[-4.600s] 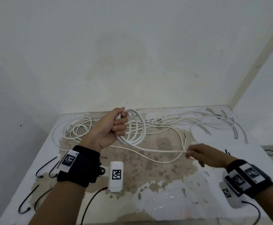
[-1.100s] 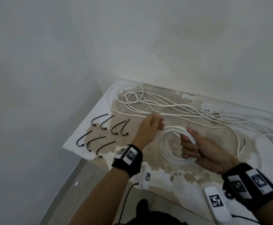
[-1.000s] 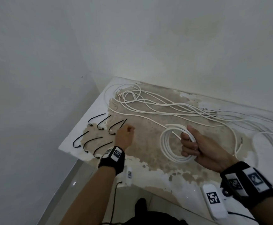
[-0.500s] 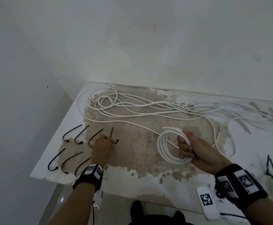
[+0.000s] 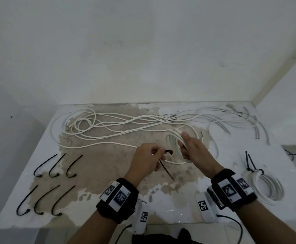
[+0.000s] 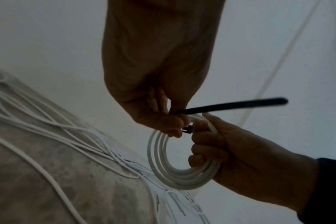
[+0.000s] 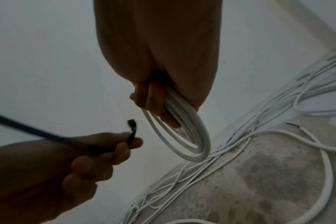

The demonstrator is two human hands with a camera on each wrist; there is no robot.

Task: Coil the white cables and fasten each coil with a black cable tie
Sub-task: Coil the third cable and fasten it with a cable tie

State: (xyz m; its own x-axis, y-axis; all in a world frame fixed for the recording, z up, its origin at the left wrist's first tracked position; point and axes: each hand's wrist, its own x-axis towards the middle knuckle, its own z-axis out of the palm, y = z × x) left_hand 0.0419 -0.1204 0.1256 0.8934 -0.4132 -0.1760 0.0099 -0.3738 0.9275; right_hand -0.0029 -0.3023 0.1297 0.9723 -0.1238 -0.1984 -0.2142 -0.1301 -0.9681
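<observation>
Head view. My left hand (image 5: pixel 148 158) pinches a black cable tie (image 5: pixel 166 166) near its head end, tail hanging down towards the table (image 5: pixel 179 205). My right hand (image 5: pixel 195 152) clutches the white cable coil (image 5: pixel 174 147), held above the table just beside the tie head. Loose white cables (image 5: pixel 126 124) sprawl along the far side. Six spare ties (image 5: pixel 53 184) lie in two rows at left. One finished coil (image 5: pixel 267 187), already tied, rests at right.

Left wrist view. Tie head (image 6: pixel 188 130) sits between my two hands, close to the coil (image 6: pixel 182 175); the strap (image 6: pixel 230 106) sticks out to the right. Right-hand fingers (image 6: pixel 207 145) wrap the bundle.

Right wrist view. Fingers (image 7: pixel 153 104) curl round the turns of the coil (image 7: pixel 188 136); the tie head (image 7: pixel 131 123) stands clear of it, not yet through.

Handling note, my judgement: pass the tail through the coil's opening beside my grip, keep all turns bunched, then feed tail into head and pull snug.
</observation>
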